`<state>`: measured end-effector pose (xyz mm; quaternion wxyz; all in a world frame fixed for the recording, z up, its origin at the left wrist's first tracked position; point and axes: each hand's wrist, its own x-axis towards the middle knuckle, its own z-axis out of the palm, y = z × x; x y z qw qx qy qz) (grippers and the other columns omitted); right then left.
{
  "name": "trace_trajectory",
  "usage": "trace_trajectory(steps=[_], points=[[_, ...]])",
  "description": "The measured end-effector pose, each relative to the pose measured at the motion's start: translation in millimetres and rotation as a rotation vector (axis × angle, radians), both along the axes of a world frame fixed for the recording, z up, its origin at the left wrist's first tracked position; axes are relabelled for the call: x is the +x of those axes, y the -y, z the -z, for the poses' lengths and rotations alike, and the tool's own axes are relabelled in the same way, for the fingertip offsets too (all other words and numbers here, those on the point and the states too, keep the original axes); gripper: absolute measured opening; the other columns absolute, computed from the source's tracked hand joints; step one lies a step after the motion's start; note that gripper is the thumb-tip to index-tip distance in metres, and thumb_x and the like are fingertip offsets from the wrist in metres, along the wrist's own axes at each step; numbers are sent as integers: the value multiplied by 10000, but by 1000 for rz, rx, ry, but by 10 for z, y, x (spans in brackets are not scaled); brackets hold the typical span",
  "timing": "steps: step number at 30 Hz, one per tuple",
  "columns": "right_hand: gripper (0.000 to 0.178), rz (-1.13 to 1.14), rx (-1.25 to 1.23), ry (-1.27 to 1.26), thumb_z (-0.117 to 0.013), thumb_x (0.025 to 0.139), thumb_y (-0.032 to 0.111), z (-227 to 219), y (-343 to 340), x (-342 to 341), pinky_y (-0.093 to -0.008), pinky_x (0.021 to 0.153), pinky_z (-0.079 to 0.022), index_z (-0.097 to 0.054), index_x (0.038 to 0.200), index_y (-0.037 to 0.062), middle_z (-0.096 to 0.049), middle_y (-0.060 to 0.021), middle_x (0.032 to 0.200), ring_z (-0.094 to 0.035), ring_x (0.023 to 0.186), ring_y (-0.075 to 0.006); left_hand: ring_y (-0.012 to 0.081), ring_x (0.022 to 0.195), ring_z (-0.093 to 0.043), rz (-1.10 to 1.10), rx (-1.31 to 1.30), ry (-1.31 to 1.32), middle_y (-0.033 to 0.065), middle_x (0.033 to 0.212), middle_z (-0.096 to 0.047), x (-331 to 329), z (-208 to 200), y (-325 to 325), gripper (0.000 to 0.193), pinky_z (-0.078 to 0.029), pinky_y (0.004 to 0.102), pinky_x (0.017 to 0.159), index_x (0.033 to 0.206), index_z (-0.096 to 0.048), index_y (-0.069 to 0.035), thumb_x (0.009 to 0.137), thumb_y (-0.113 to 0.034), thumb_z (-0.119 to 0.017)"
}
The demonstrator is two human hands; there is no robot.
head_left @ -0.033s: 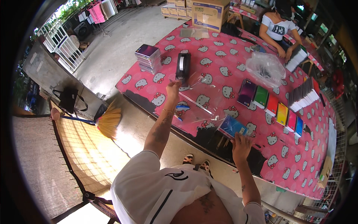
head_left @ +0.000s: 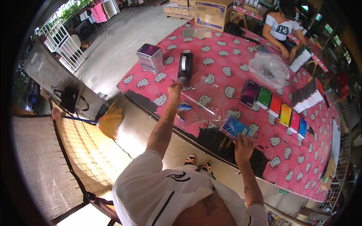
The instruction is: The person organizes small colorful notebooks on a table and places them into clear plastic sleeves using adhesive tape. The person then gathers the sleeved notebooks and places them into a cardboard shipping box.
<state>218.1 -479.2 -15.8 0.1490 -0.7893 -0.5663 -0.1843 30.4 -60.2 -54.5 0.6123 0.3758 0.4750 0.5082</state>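
Left hand (head_left: 175,90) reaching out over the pink cartoon-print tabletop (head_left: 226,49), grip pinched at the front of the black tape dispenser (head_left: 185,67), apparently on the tape end, though too small to tell for sure. Right hand (head_left: 244,145) at the near edge of the tabletop, grip closed on the lower edge of a blue notebook (head_left: 233,127), held tilted. Between the two hands, a clear plastic sleeve (head_left: 201,101) lying flat on the cloth, just beside the dispenser's base.

Further right, a row of coloured notebooks (head_left: 277,107) laid side by side: purple, green, red, yellow, pink, blue. Past them, a long upright row of more notebooks (head_left: 307,96). Crumpled clear plastic bag (head_left: 269,67) behind the row. Stack of purple-covered notebooks (head_left: 150,57) near the left corner. Cardboard box (head_left: 213,13) at the far end. Another person (head_left: 283,28) in a white top seated at the far right side, hands on a further stack. Yellow broom (head_left: 109,122) on the floor at left, below the tabletop edge
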Motion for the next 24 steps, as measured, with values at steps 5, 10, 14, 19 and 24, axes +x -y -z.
trace_trajectory(steps=[5,10,14,19,24], points=[[341,-86,59,-37,-657,897,307,-2,17,113,-465,916,-427,-659,1172,105,-607,-21,1083,-601,950,-244,363,866,-723,-38,388,-1490,206,889,-730,-87,-688,-43,214,-573,448,742,867,-736,-43,830,-185,-581],[331,-116,80,-49,-685,869,309,26,42,200,-452,905,-425,-664,1130,107,-609,-16,1060,-594,958,-228,323,780,-719,618,600,-624,157,770,-715,360,-780,1106,303,-558,419,703,804,-750,-46,801,-340,-681],[365,-168,102,-82,-711,837,314,69,27,236,-444,910,-419,-654,1130,104,-606,-21,1042,-593,982,-219,293,686,-693,877,674,-834,167,715,-690,1016,-769,2442,249,-536,387,650,762,-727,-32,812,-276,-721],[365,-178,130,-150,-740,809,304,89,46,290,-459,875,-409,-671,1117,120,-596,-38,989,-587,945,-250,396,750,-683,830,679,-1224,175,710,-681,1143,-693,2746,382,-525,496,687,759,-690,-52,810,-428,-732],[404,-199,126,-94,-710,840,367,-170,39,316,-441,885,-406,-681,1168,134,-594,-55,979,-591,932,-246,391,769,-680,765,723,-1305,161,733,-677,932,-635,2804,396,-515,506,715,849,-650,-61,807,-445,-738]])
